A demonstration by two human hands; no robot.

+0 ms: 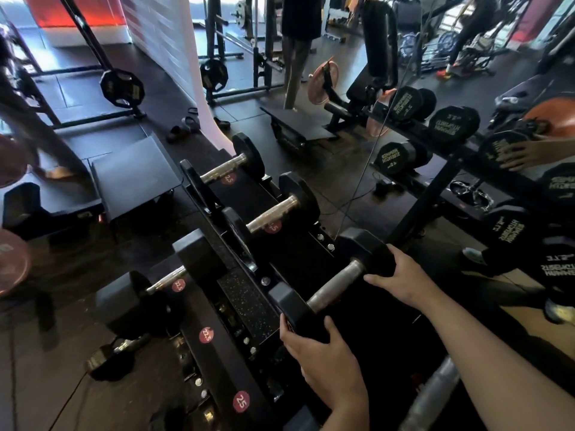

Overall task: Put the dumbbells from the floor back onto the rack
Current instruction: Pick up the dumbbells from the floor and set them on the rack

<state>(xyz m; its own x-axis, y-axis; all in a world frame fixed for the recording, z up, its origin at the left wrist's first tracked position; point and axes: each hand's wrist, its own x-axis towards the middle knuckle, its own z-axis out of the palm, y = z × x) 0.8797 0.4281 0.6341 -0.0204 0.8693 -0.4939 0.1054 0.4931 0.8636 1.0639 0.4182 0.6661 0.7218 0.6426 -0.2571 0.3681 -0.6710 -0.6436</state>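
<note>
So nearest the camera, both hands are on one black hex-headed dumbbell with a bare steel handle (334, 283), and it sits at the near end of the black sloped metal rack (217, 362). The left hand (323, 359) wraps the near head from below and the side, thumb up over its edge. The right hand (401, 279) cups the far head, fingers curled over its rim. Hands are apart, one per end, nobody's gripping the handle itself. Can't really tell if the weight is fully down in its cradle or a hair above it, my guess is it's being seated right now.

Left of that, lower tier: one black dumbbell by the red 22.5 sticker (161, 279) is racked. Below it, near the rack's foot, a small dark dumbbell with worn chrome-edged heads (112, 357) looks like it's on the floor, so I'd call that one left to do. The slots by the red 22.5 and 25 stickers nearer the camera look open, though it's dark down there.

Further along the top tier, two more black steel-handled dumbbells (273, 213) (222, 171) are already parked.

Far right is a mirror (357, 169) doubling everything, so don't count those. Roughly most of the way there, this one plus at least one floor straggler
</note>
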